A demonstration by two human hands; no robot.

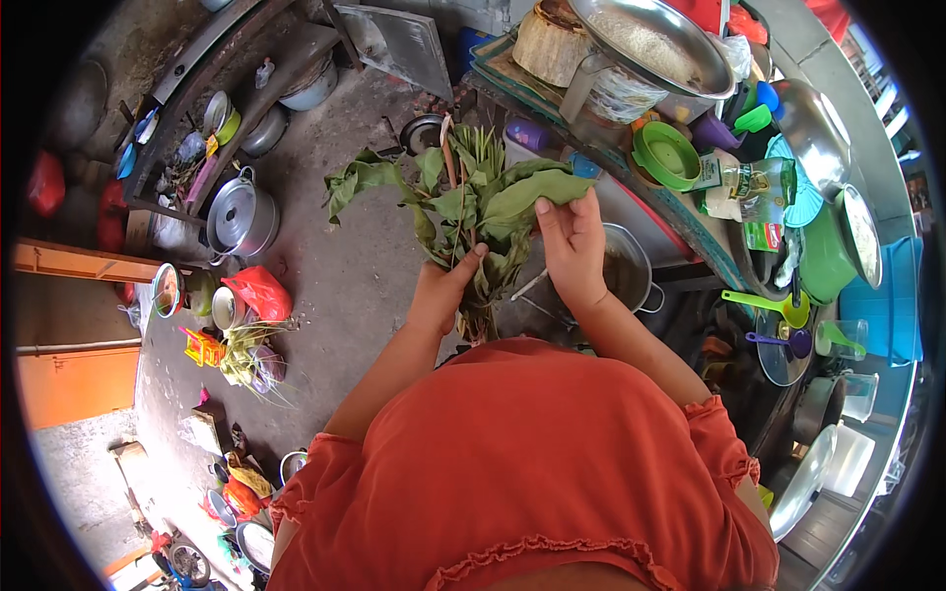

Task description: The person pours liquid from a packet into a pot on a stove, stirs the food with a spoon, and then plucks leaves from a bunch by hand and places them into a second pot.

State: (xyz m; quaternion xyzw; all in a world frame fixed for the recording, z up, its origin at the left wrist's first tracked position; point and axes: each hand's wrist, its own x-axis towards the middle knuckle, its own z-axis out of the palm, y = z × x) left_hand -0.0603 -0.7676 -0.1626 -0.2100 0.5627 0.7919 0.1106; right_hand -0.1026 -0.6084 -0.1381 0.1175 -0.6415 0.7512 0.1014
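A bundle of green leafy stalks (pixel 473 199) stands upright in front of my red shirt, its leaves somewhat wilted. My left hand (pixel 443 292) is closed around the bundle's lower leaves and stems, thumb on top. With thumb and fingers, my right hand (pixel 575 236) pinches the edge of one broad green leaf (pixel 532 196) on the bundle's right side. The lower stems run down towards my body, and their ends are hidden there. Just right of my right hand is a metal pot (pixel 637 258) holding brownish contents, partly covered by that hand and forearm.
On the right, a crowded wooden table (pixel 672 214) bears a metal pan of white grains (pixel 650 44), green bowls (pixel 667 156) and ladles. A lidded aluminium pot (pixel 242 214) stands on the floor at left, near a red plastic bag (pixel 260 294). A black pan (pixel 423 134) lies beyond the bundle.
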